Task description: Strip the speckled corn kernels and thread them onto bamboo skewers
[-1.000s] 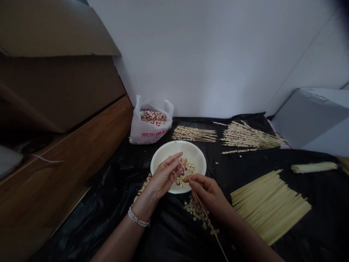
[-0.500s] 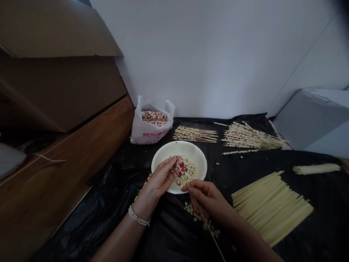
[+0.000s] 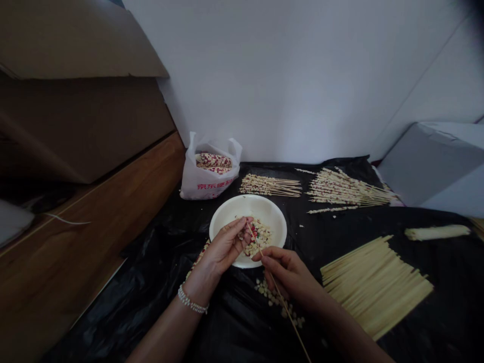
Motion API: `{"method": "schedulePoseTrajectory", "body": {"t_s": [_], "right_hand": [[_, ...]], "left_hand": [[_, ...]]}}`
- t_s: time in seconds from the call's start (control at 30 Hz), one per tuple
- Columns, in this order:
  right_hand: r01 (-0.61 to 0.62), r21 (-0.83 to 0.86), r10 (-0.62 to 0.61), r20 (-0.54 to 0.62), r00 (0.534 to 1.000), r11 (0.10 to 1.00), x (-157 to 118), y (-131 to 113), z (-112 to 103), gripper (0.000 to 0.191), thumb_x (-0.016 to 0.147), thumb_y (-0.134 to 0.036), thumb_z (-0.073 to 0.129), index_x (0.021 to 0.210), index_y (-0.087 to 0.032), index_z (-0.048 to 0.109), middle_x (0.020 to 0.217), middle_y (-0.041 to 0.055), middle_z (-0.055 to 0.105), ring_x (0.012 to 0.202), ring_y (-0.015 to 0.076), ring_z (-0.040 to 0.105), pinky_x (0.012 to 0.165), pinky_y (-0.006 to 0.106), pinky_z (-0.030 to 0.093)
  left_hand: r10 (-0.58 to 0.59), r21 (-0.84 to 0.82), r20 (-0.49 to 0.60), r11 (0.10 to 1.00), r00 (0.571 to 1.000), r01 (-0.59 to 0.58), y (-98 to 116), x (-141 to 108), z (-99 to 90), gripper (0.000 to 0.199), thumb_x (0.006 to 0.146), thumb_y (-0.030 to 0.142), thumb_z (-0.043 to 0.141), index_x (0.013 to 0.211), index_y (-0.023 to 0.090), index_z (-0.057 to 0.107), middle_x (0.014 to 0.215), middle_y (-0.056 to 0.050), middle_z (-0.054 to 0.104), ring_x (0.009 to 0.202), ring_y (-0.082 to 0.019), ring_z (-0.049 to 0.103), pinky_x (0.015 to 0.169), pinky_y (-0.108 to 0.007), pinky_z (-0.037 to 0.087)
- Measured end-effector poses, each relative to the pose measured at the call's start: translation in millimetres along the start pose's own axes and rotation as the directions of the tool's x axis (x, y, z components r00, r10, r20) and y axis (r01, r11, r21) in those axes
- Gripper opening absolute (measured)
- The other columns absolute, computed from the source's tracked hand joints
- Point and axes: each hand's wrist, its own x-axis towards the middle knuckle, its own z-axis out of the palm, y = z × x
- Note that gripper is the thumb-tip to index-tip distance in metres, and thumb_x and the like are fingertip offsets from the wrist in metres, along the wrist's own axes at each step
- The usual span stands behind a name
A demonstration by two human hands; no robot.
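Note:
My left hand point(image 3: 229, 241), over the bowl, is closed in a pinch of thumb and forefinger on a corn kernel, mostly hidden by the fingertips. My right hand point(image 3: 284, 267) grips a thin wooden skewer point(image 3: 289, 313) between thumb and fingers, just right of the bowl's near rim. The skewer slants up to the left, and its tip meets the left fingertips. Below both hands stands a white bowl point(image 3: 279, 214) with loose pale and red corn kernels point(image 3: 262, 234) in it. More pale kernels point(image 3: 275, 298) lie on the black sheet under my right hand.
A white plastic bag point(image 3: 206, 187) holds speckled corn cobs point(image 3: 214, 160). Threaded skewers lie in a small bundle point(image 3: 264, 185) and a larger pile point(image 3: 336, 187). Bare skewers point(image 3: 374, 285) and a pale stripped cob point(image 3: 436, 232) are at right. Boxes flank the black sheet point(image 3: 159, 297); a white wall stands behind.
The skewer's tip has moved slightly up and left, closer into my left fingertips. Both hands otherwise stay nearly in place.

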Motion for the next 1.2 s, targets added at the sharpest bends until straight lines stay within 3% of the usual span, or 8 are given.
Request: {"method": "schedulePoseTrajectory", "body": {"t_s": [0.43, 0.87, 1.2], "right_hand": [[0.039, 0.001, -0.039, -0.024, 0.999, 0.999, 3, 7, -1, 0.033, 0.09, -0.045, 0.058, 0.104, -0.017, 0.065, 0.047, -0.007, 0.056, 0.034, 0.0062, 0.037, 0.037, 0.02, 0.025], [0.064, -0.045, -0.068, -0.1, 0.993, 0.997, 2, -2, 9, 0.043, 0.083, -0.053, 0.06, 0.096, -0.013, 0.068, 0.044, -0.007, 0.052, 0.036, 0.0059, 0.034, 0.04, 0.02, 0.024], [0.046, 0.026, -0.043, -0.12, 0.992, 0.999, 4, -1, 11, 0.042, 0.082, -0.052, 0.063, 0.095, -0.013, 0.068, 0.043, -0.0079, 0.052, 0.033, 0.0053, 0.032, 0.038, 0.02, 0.021]], "left_hand": [[0.014, 0.072, 0.072, 0.997, 0.997, -0.019, -4, 4, -8.4, 0.014, 0.078, 0.018, 0.074, 0.089, 0.009, 0.073, 0.073, -0.002, 0.067, 0.061, -0.005, 0.059, 0.061, -0.013, 0.051], [0.04, 0.118, 0.092, 0.992, 0.995, -0.051, -3, 0, -2.8, 0.016, 0.073, 0.021, 0.078, 0.084, 0.009, 0.074, 0.076, -0.003, 0.068, 0.065, -0.005, 0.059, 0.061, -0.013, 0.049], [0.068, 0.228, 0.11, 0.969, 0.992, -0.092, -4, -3, -0.4, 0.02, 0.07, 0.027, 0.08, 0.08, 0.01, 0.076, 0.07, -0.002, 0.066, 0.062, -0.005, 0.056, 0.061, -0.014, 0.046]]}}
